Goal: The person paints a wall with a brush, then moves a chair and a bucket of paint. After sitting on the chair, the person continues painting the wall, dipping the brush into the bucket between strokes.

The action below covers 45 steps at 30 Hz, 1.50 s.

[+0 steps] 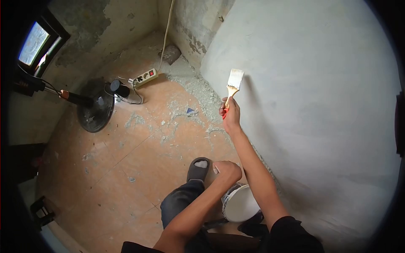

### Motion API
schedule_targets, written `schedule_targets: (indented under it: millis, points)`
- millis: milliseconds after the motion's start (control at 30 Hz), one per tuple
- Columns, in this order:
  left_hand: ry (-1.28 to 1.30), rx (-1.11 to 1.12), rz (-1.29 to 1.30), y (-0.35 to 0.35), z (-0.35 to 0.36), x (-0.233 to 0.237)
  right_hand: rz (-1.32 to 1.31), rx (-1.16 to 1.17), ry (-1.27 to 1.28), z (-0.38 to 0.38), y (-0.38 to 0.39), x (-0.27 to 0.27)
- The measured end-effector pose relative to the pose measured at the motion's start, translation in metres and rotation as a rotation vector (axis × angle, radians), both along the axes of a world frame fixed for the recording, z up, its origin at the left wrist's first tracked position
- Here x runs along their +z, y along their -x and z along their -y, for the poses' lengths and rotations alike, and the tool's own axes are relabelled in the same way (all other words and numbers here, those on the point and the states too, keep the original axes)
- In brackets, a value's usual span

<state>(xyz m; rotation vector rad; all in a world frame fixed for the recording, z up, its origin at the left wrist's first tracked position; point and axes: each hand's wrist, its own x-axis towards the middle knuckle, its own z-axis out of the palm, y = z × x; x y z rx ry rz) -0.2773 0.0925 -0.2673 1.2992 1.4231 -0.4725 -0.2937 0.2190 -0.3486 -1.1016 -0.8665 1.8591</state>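
A flat paintbrush [235,80] with white-coated bristles is held by its wooden, red-ended handle in my right hand [231,114]. Its bristles are up close to the pale, smooth wall [303,84]; whether they touch it I cannot tell. My left hand [228,172] is closed, above the near floor beside a bucket [241,204] of white paint. What its fingers hold, if anything, is hidden. The bucket stands between my forearms, near my legs.
A power strip [145,78] with a cable, a dark cylindrical device [120,88] and a round black stand base [95,110] are on the tiled floor [122,156]. Plaster debris [202,92] lies along the wall. My sandaled foot [198,169] is near my left hand.
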Motion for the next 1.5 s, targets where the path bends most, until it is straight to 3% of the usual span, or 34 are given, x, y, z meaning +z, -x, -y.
schedule_targets:
  millis: [133, 233, 333, 400, 500, 600, 700, 867, 1033, 1200, 1267, 1300, 1367, 1400, 1467, 1500]
  points:
    - [-0.03, -0.005, 0.061, -0.009, -0.004, 0.0, 0.007, -0.034, -0.232, -0.014, 0.004, 0.058]
    - [-0.047, -0.001, 0.062, -0.01, -0.001, -0.006, -0.064, -0.064, -0.352, -0.033, 0.013, 0.062]
    - [-0.074, 0.002, 0.062, -0.011, 0.0, -0.005, 0.005, -0.033, -0.149, -0.037, 0.01, 0.027]
    - [-0.085, -0.024, 0.057, -0.014, 0.0, -0.007, -0.017, 0.002, 0.153, -0.02, -0.001, 0.005]
    - [-0.083, -0.035, 0.084, -0.016, -0.002, -0.005, 0.094, 0.026, 0.191, 0.007, -0.024, 0.011]
    - [-0.053, -0.03, 0.077, -0.014, -0.003, 0.001, 0.188, 0.053, 0.067, 0.018, -0.048, 0.043]
    - [-0.051, -0.028, 0.091, -0.021, -0.004, -0.007, 0.346, 0.076, -0.126, 0.032, -0.079, 0.092]
    - [-0.081, -0.081, 0.149, -0.031, -0.007, -0.006, 0.805, -0.011, -0.699, 0.054, -0.113, 0.165]
    - [-0.121, -0.082, 0.157, -0.026, -0.004, -0.002, 0.742, -0.247, -0.913, 0.051, -0.115, 0.237]
    - [-0.151, -0.073, 0.178, -0.035, -0.005, -0.013, 0.687, -0.448, -1.169, 0.019, -0.069, 0.297]
    - [-0.192, -0.049, 0.206, -0.036, -0.005, -0.016, 0.865, -0.377, -1.652, -0.001, -0.053, 0.313]
    - [-0.217, -0.033, 0.223, -0.035, -0.007, -0.016, 0.858, -0.369, -1.665, -0.012, -0.042, 0.323]
    - [-0.208, -0.013, 0.224, -0.031, -0.009, -0.015, 0.896, -0.375, -2.195, -0.032, -0.019, 0.342]
    - [-0.193, -0.004, 0.226, -0.029, -0.008, -0.016, 0.886, -0.366, -2.191, -0.04, -0.006, 0.35]
    - [-0.191, 0.003, 0.232, -0.028, -0.008, -0.014, 0.978, -0.424, -2.535, -0.059, 0.018, 0.365]
    - [-0.195, -0.001, 0.237, -0.029, -0.009, -0.014, 0.977, -0.412, -2.536, -0.071, 0.028, 0.365]
